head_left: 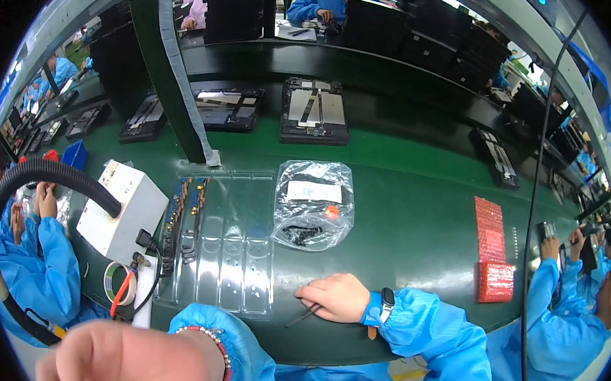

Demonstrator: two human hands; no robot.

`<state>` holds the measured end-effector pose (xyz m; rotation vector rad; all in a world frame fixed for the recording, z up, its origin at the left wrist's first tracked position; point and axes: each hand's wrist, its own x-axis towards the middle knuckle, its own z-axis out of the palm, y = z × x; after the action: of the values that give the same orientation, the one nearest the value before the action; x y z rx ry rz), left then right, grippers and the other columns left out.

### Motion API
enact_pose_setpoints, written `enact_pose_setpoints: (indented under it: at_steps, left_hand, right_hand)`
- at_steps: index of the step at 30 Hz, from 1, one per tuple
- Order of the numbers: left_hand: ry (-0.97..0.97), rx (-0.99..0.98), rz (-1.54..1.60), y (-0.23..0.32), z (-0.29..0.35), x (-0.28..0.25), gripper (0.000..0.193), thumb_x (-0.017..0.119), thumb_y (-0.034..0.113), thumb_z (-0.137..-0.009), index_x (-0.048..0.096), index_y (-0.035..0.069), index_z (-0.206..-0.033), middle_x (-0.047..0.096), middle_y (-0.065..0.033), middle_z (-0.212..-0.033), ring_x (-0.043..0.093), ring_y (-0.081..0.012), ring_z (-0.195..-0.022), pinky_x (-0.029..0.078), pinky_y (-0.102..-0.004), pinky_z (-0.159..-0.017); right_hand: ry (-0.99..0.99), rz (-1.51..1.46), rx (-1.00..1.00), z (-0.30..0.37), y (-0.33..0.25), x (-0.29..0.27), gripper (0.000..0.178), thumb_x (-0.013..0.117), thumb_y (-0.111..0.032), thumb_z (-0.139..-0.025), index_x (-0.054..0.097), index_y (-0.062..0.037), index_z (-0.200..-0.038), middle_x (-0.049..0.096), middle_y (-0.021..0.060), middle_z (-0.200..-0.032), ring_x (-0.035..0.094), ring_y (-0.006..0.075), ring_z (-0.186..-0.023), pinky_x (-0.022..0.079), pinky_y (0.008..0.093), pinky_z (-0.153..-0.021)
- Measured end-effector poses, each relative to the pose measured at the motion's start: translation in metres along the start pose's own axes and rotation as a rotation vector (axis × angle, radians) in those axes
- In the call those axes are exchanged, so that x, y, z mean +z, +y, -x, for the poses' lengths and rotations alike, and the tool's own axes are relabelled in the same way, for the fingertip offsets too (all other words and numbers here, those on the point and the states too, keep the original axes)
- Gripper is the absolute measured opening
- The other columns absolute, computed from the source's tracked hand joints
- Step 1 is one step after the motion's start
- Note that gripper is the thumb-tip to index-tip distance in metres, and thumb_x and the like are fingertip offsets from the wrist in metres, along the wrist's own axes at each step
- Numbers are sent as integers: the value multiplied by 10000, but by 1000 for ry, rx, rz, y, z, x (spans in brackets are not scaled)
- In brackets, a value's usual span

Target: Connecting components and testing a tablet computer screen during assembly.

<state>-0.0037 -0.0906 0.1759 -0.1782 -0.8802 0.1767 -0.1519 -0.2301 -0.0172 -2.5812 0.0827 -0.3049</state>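
Partway through at a guess: tool already in hand, but touching neither the parts strips nor the bag.
Gripping a thin dark tool (pixel 301 317) in the closed fingers of the right hand (pixel 337 298), at the near part of the green table (pixel 402 254), just beside the lower right corner of a clear plastic tray (pixel 243 265). Holding the left hand (pixel 126 366) up near the camera, too blurred to tell how far open or whether gripping anything. Still to be dealt with, by judgement: dark strips of small parts (pixel 197 198), lying in the left channels of the tray, and a clear bag (pixel 313 204) with dark pieces inside, lying beyond the right hand. Impossible to tell any count of finished pieces.
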Motion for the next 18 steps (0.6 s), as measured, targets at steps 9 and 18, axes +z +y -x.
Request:
enact_pose_setpoints:
  at_steps: [9, 18]
  left_hand:
    - [-591, -151, -779, -31, 11, -25, 9, 509, 92, -820, 501, 98, -819, 449, -15, -707, 410, -134, -682, 272, -300, -583]
    - [-1111, 256, -738, -6, 5, -4, 206, 397, 299, -831, 490, 201, -987, 525, -61, -742, 422, -182, -597, 295, -298, -508]
  right_hand:
    - [35, 69, 8, 10, 8, 0, 257, 587, -173, -759, 537, -144, -1010, 581, 31, -739, 591, 250, -652, 468, 361, -540]
    - [-9, 9, 6, 3, 1, 3, 275, 584, -181, -737, 492, -135, -992, 563, 64, -777, 587, 288, -696, 471, 403, -568]
